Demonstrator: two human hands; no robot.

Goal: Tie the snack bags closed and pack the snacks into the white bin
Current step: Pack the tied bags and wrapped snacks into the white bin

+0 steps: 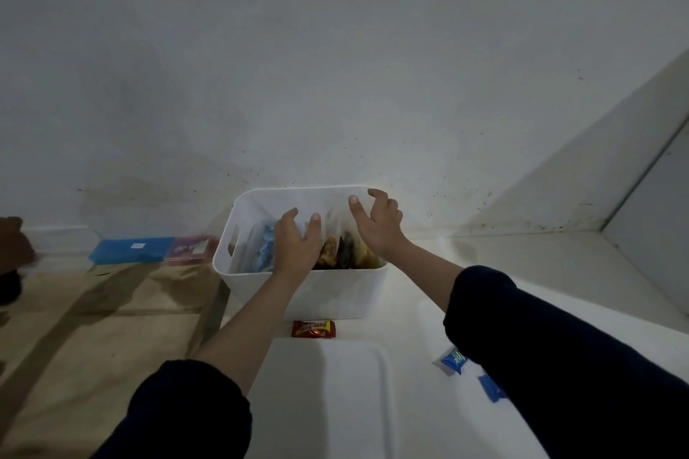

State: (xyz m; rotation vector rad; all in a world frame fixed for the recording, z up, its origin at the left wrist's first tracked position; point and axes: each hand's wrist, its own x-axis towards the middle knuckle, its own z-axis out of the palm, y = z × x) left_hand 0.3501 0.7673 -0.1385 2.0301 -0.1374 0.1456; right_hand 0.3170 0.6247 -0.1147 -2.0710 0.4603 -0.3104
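The white bin stands against the wall, blue case left of it. Your left hand reaches in over blue packets, fingers relaxed, holding nothing. Your right hand hovers spread above clear snack bags. A red wrapper lies before the bin.

A blue box lies at the left of the frame against the foot of a scuffed white wall, with a pink box touching its right end. A dark object, blurred, shows at the far left edge. A white tray occupies the lower centre, resting on a white counter.
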